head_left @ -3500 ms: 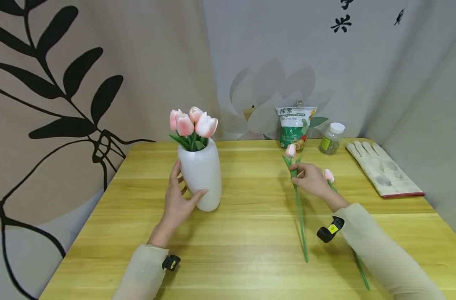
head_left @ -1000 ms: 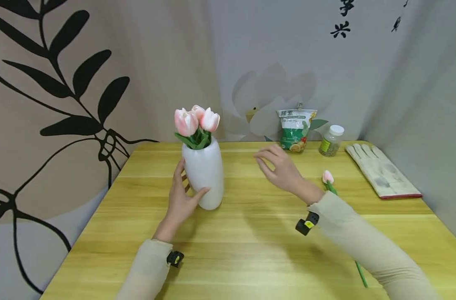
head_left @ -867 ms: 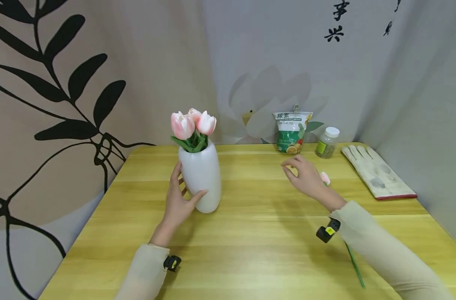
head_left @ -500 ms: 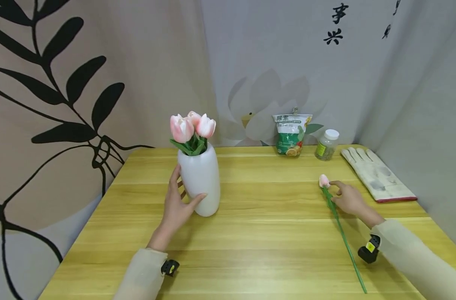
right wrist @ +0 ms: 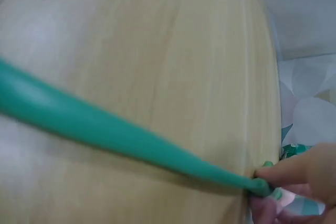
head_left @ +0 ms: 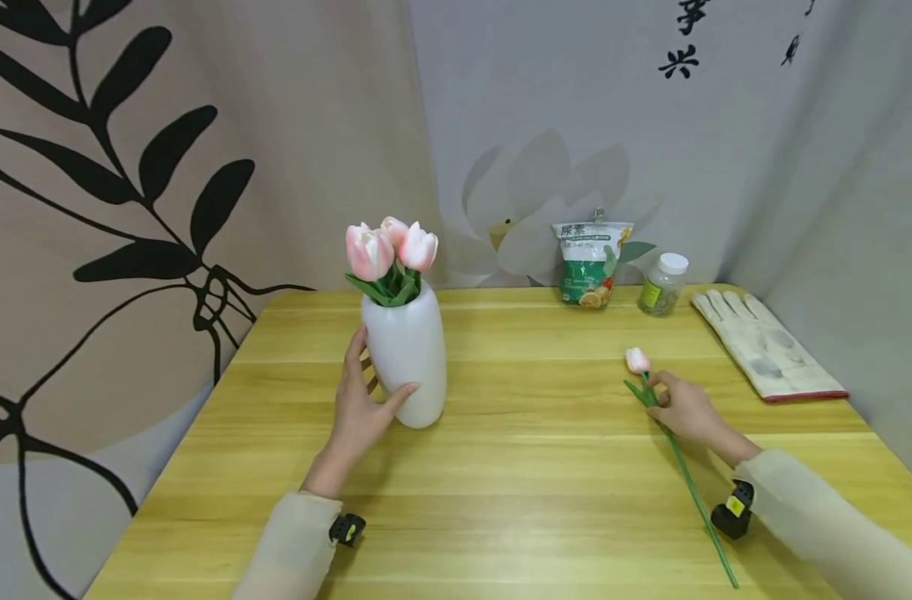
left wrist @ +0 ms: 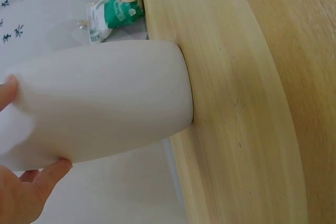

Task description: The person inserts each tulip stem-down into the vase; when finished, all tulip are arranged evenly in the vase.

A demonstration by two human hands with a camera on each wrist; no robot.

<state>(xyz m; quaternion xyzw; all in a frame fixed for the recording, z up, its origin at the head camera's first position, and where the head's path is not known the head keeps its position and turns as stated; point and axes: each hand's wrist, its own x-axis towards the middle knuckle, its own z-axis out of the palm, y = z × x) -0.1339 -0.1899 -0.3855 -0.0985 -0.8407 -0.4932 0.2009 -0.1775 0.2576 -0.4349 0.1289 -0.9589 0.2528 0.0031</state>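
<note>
A white vase (head_left: 407,358) stands upright on the table, and several pink tulips (head_left: 369,252) with green leaves rise from its mouth. My left hand (head_left: 358,408) grips the vase's left side, thumb across the front. In the left wrist view the vase (left wrist: 115,98) lies sideways across the picture, its base at the wood. Over at the right, my right hand (head_left: 684,407) pinches a single tulip (head_left: 677,454) by its stem just below the pink bloom. The right wrist view shows the green stem (right wrist: 131,137) running up to the pinching fingers (right wrist: 289,171).
At the back of the table (head_left: 501,500) stand a green and white packet (head_left: 587,271) and a small jar (head_left: 662,286) with a white lid. A pale work glove (head_left: 767,346) lies at the right edge. Patterned curtains close off the back and sides.
Earlier my right hand held another tulip, which has left the table; the hand came back right and took hold of the remaining tulip, shifting its bloom slightly left. My left hand stays on the vase.
</note>
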